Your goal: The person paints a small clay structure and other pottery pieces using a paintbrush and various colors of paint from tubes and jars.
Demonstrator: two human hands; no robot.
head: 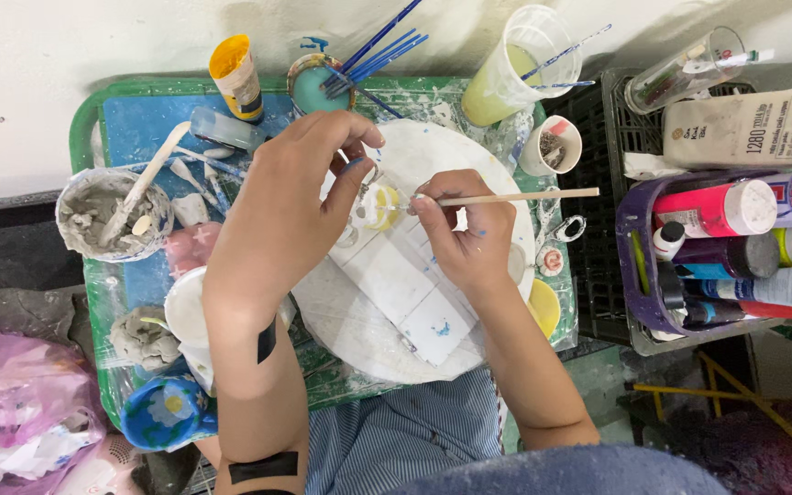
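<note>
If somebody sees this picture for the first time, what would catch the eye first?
Probably the two hands at the centre: the left hand steadies a small white and yellow clay piece while the right hand paints it with a thin wooden brush. Next, the bright paint bottles in the purple basket at right.

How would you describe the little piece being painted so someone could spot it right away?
Start at the round white board on the green tray. Near its top, between the left hand and the right hand, sits a small clay piece, pinched by the left fingers, with the brush at it. It alone is white and yellow; the flat tiles below it are plain white.
</note>
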